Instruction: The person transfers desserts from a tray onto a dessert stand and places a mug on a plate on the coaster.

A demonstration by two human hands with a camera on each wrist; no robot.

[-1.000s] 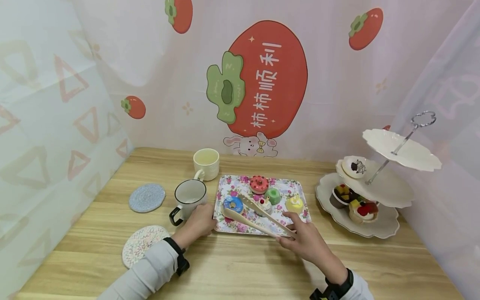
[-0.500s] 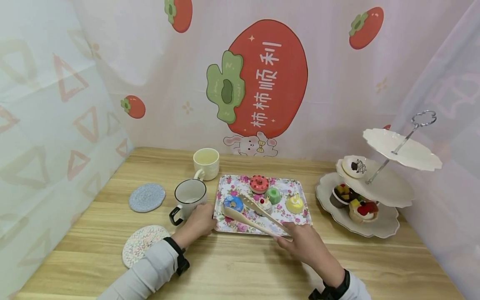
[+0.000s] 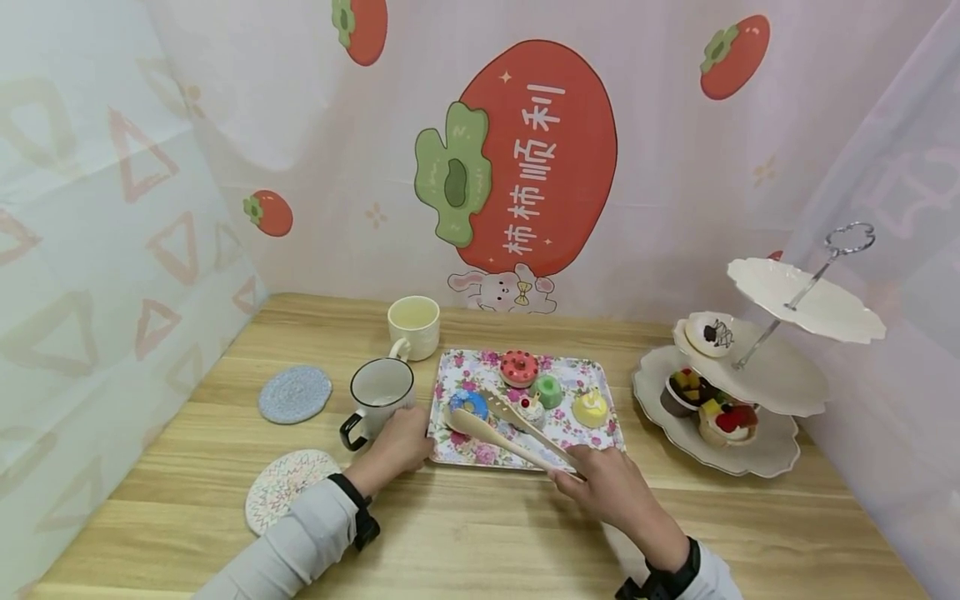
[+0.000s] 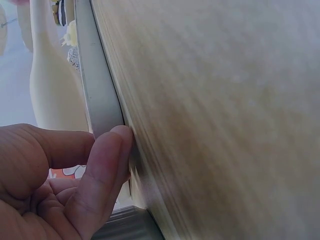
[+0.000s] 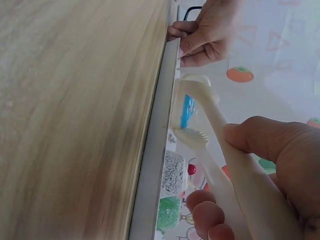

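Beige tongs, pinched by the right hand, flank a blue doughnut (the left hand pinches the tray).

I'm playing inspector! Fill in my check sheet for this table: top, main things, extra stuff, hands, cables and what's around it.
Surface: wood-grain table
Job's things: tongs, a tip either side of the blue donut; flowered tray; four other treats
Clutter: cream mug, white mug, blue coaster, patterned coaster, tiered stand
Hands: right hand holds tongs; left hand grips tray's corner
Cables: nothing seen
Surroundings: fruit-print backdrop
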